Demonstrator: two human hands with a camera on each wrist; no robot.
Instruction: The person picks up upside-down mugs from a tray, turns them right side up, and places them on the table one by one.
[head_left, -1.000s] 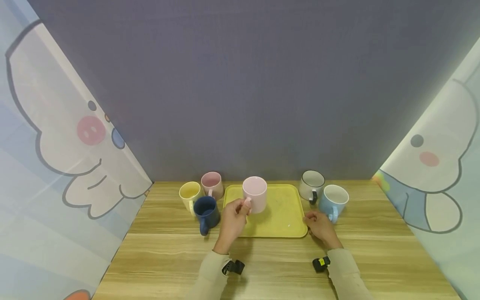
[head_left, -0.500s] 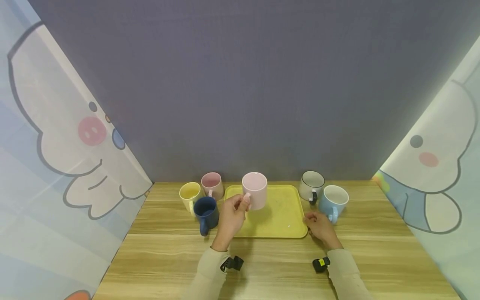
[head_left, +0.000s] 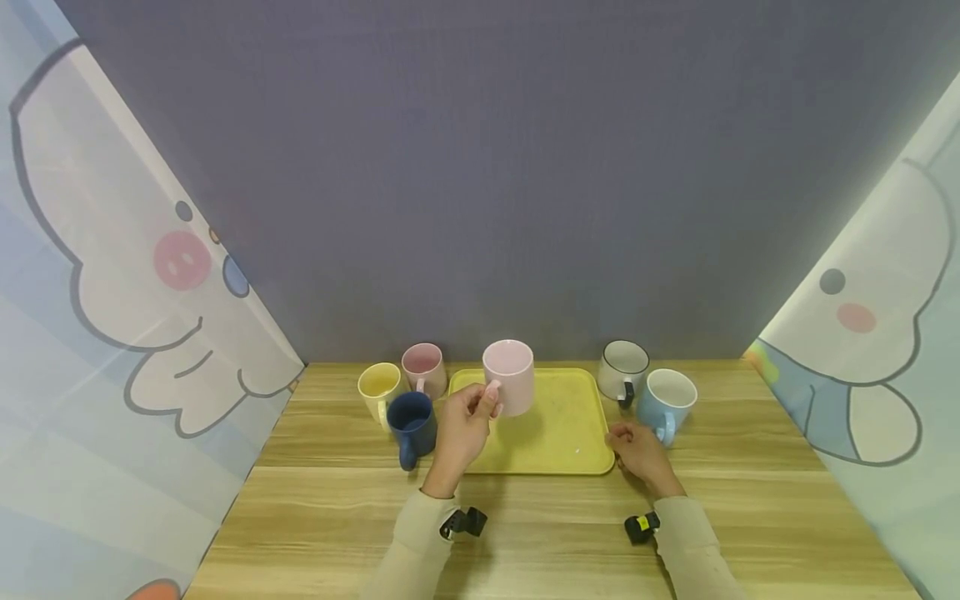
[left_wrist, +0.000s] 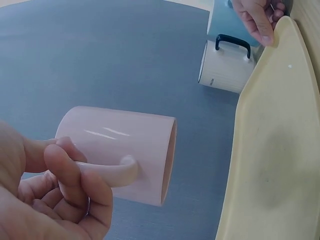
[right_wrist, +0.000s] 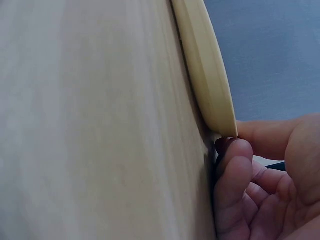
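Note:
My left hand [head_left: 463,425] pinches the handle of a pale pink mug [head_left: 513,385] and holds it upright over the left half of a yellow tray [head_left: 558,454]. The left wrist view shows the thumb and curled fingers on that handle, with the mug [left_wrist: 120,140] apart from the tray [left_wrist: 270,165]. At the tray's right edge, my right hand [head_left: 641,454] grips the rim near the front corner. In the right wrist view the thumb lies on the tray's rim [right_wrist: 210,75] and curled fingers sit below it, close to the table.
Left of the tray stand a yellow mug [head_left: 380,382], a darker pink mug [head_left: 435,383] and a navy mug [head_left: 423,435]. A white mug with a black handle [head_left: 613,382] and a light blue mug [head_left: 652,414] stand at its right. A grey wall [head_left: 480,183] rises behind the wooden table [head_left: 555,533].
My left hand has raised the pale pink mug slightly, away from the tray. The right hand stays at the tray's edge, and the other mugs stand as before.

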